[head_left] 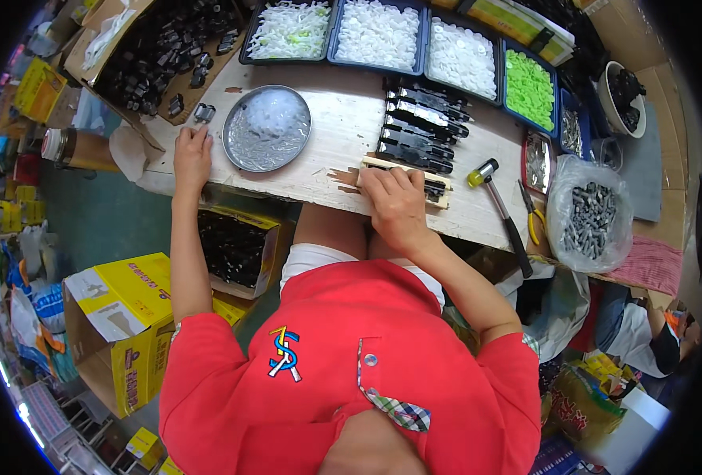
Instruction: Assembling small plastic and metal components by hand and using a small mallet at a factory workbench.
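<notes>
My left hand (193,160) rests at the table's left edge with its fingers stretched forward and nothing visible in them. Just beyond its fingertips lies a small black-and-grey part (204,112). At the front edge, my right hand (397,204) curls its fingers over a pale wooden block (440,199), which has a black piece set in it. The fingers hide much of both. Beyond this hand, several long black assemblies (422,123) lie side by side. A round metal dish (303,142) of clear, shiny material sits between my hands.
Trays of white (331,57) and green (554,103) plastic pieces line the back. A hammer (503,207), pliers (535,215) and a bag of grey parts (592,222) lie to the right. A carton of black parts (125,131) stands back left, a brown-filled jar (82,149) beside it.
</notes>
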Demonstrator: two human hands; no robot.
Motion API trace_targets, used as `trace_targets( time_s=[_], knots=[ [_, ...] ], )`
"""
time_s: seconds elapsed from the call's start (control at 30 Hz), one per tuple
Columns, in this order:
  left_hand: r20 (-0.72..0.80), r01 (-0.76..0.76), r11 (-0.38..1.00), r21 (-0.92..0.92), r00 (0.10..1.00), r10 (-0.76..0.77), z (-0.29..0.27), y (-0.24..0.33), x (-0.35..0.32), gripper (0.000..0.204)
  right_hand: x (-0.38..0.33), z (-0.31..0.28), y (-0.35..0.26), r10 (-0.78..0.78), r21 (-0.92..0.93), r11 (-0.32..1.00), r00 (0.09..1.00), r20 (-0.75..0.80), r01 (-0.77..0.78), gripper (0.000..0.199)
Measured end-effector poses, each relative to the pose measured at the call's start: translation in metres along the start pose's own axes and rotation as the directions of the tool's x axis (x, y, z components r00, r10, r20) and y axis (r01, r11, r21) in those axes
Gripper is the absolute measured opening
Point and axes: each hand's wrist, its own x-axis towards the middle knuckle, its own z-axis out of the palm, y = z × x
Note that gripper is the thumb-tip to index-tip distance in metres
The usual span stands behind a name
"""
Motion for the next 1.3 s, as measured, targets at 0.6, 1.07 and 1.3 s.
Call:
trace_targets(
  time_s=[0.6,1.07,1.3],
  knots=[
    [0.328,0.003,0.582,-0.813,0.829,0.454,-0.02,0.205,0.049,0.017,-0.026,-0.015,0.048,0.018,0.115,0.993,0.988,0.155,-0.036,0.032],
    [0.776,0.746,0.214,-0.631,0.605,0.18,0.008,0.226,0.033,0.012,-0.029,-0.016,0.047,0.087,0.235,0.969,0.995,-0.052,-0.073,0.023],
    [0.665,0.646,0.16,-0.747,0.731,0.151,0.022,0.227,0.018,0.006,-0.025,-0.015,0.048,0.096,0.227,0.97,0.994,-0.057,-0.081,0.022]
  ],
)
